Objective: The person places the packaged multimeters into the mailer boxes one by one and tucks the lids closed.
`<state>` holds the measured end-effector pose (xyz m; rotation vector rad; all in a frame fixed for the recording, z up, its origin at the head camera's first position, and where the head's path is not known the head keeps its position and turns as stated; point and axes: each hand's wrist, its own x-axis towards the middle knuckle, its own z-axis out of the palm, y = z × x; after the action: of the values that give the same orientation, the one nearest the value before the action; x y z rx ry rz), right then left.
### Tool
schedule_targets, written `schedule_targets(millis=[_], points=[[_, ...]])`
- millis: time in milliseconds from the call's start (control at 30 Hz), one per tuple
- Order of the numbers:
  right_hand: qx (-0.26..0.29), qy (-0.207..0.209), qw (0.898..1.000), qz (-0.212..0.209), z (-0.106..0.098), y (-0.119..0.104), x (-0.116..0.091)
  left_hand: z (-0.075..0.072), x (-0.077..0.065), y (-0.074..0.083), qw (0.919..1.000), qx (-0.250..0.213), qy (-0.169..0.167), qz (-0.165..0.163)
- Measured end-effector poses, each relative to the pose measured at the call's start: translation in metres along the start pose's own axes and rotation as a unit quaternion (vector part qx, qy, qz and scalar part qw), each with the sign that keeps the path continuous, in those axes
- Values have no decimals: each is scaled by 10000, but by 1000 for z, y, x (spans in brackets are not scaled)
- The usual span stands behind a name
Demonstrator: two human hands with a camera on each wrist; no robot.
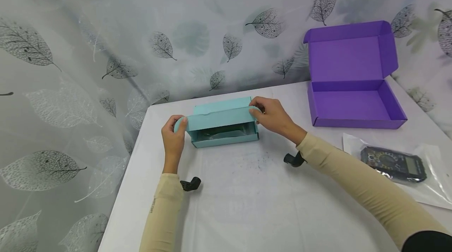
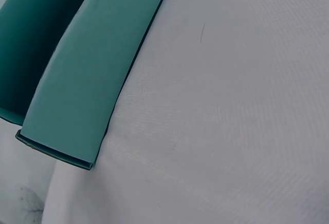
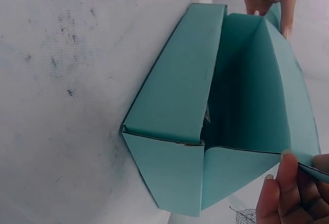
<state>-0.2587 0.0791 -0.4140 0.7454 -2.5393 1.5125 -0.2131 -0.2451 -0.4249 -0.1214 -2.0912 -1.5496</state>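
Note:
A teal cardboard box point(image 1: 227, 141) stands at the table's far side, its lid point(image 1: 220, 118) partly raised. My left hand point(image 1: 173, 138) pinches the lid's left end flap between thumb and fingers. On the other end, my right hand point(image 1: 276, 115) pinches the lid's right corner, and the fingertips point(image 3: 289, 165) show at the edge in the right wrist view. Through the gap under the lid, something in clear, shiny plastic point(image 1: 229, 131) shows inside; the lid hides most of it. In the left wrist view, only the teal box's front wall point(image 2: 87, 80) and lid appear, without the hand.
A purple box point(image 1: 356, 122) with its lid up stands at the back right. In front of it a black multimeter point(image 1: 393, 163) lies on a clear plastic bag point(image 1: 436, 177). Leaf-patterned curtains point(image 1: 190, 63) hang behind and left of the white table point(image 1: 247, 205).

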Motion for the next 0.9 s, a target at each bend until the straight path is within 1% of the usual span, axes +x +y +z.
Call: schedule_targets(millis=[133,300,433,600,733,900], points=[[-20,-38,10000,-37,1,2,-1,0,-2,-2,10000,-22,-37,0],[-21,-128,9998,-120,2,4,-3,0,-5,-2,9999,-9,-66,-83],[-22,-182,9997,-147,3,5,-4,0,-6,-5,10000,9,-69,-49],[-42,-312,9995,-52,4,9,-7,0,-8,-9,9999,37,-94,-19],[-15,-429,9991,5,6,12,-9,0,-10,-11,9999,93,-130,-54],[11,-417,9991,-6,8,14,-11,0,-13,-13,9997,71,-195,-97]])
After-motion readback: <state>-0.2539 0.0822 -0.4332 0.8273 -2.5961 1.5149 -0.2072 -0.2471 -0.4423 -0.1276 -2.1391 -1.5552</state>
